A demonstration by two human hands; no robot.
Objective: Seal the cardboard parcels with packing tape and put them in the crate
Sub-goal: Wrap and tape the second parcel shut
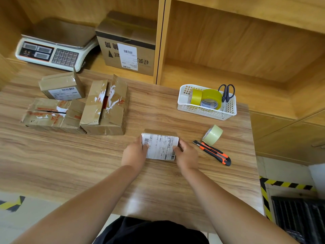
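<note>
Nearest, at the lower right of the frame, a dark slatted crate (pixel 299 217) sits on the floor beside the wood-grain table (pixel 88 155). At centre, the left hand (pixel 134 153) and right hand (pixel 186 154) grip opposite ends of a small cardboard parcel with a white shipping label (pixel 160 147), thumbs on top, down at the tabletop. Just right lie an orange-and-black utility knife (pixel 212 153) and a pale roll of packing tape (pixel 212 135). Farther back, a white plastic basket (pixel 207 111) holds yellow tape rolls (pixel 211 98) and black scissors (pixel 226 92). At left, three worn cardboard boxes (pixel 103 110) cluster. At upper left, a white digital scale (pixel 52 51) and a large labelled carton (pixel 126 50) occupy the shelf.
</note>
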